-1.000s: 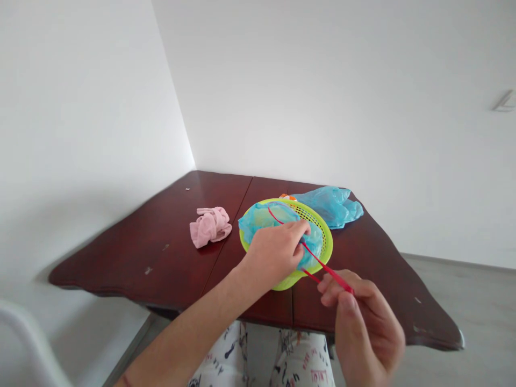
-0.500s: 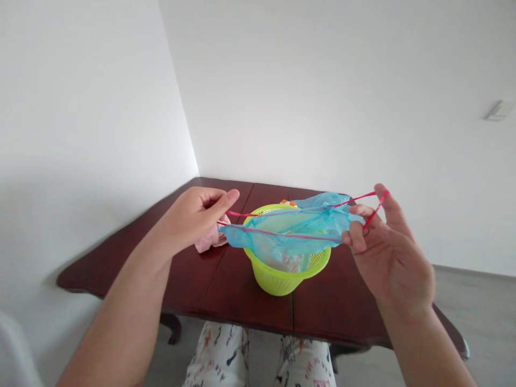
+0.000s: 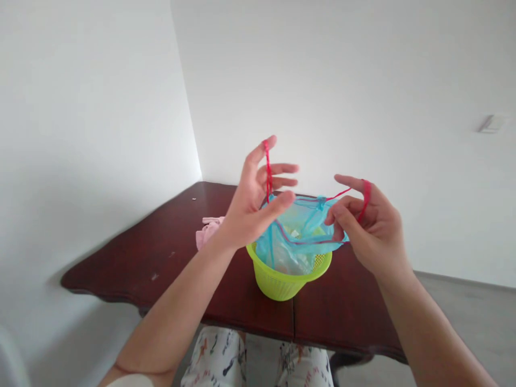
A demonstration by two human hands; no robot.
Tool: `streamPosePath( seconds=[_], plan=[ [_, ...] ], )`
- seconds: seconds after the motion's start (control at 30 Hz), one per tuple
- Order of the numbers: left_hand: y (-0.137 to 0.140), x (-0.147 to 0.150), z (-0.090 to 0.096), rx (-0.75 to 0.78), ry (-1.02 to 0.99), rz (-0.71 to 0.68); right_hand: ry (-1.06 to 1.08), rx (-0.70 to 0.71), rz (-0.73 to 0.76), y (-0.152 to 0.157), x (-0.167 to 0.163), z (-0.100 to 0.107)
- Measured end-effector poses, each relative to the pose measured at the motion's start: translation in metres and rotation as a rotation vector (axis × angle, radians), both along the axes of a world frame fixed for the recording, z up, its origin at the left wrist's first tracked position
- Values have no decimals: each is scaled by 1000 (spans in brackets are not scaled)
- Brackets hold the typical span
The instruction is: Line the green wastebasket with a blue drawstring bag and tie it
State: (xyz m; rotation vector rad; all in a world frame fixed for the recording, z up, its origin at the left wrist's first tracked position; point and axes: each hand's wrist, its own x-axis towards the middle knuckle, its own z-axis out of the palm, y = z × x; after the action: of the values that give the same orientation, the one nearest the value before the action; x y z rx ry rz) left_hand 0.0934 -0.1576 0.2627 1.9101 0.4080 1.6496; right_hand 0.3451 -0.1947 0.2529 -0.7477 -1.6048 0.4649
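Crosswise, holds blue bag mouth-up, partly inside green basket. Hooks red drawstrings on spread left hand, half-curled right hand, pinch unclear.

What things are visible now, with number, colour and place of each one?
basket: one, yellow-green, on the table
plastic bag: at least one, translucent blue, in and above the basket
drawstring loops: two, red, one on each hand
cloth: one, pink, left of the basket
table: one, dark red-brown, under the basket
walls: two, white, left and behind
wall fitting: one, white, far right
floor: one, grey, lower right
blurred object: one, pale, lower left corner
trousers: one pair, white printed, bottom centre
left hand: one, bare, above basket
right hand: one, bare, right of basket
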Motion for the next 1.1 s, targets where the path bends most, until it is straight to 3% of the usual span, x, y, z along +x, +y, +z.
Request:
streamPosePath(
  seconds=[0.1, 0.2, 0.3, 0.4, 0.5, 0.67, 0.9, 1.0, 1.1],
  plan=[
    [-4, 18, 0, -19, 335, -18, -164, 16, 15, -8, -5, 17],
    [-8, 36, -5, 53, 612, 25, -392, 173, -14, -17, -11, 38],
    [-7, 53, -13, 138, 638, 94, -639, 385, -39, -26, -16, 58],
    [-3, 58, -18, 101, 545, -39, -710, 474, -62, -30, -17, 66],
    [3, 52, -20, -86, 411, -225, -643, 473, -175, -24, -9, 57],
    [12, 44, -26, -386, 135, -393, -740, 387, -351, -1, 7, 25],
    [30, 34, -31, -652, 9, -511, -289, 209, -125, -18, -9, 1],
    [37, 29, -30, -745, -96, -579, -516, 264, -29, -20, -17, -13],
    [33, 24, -26, -733, -103, -608, -728, 339, -58, -17, -16, -25]
  ],
)
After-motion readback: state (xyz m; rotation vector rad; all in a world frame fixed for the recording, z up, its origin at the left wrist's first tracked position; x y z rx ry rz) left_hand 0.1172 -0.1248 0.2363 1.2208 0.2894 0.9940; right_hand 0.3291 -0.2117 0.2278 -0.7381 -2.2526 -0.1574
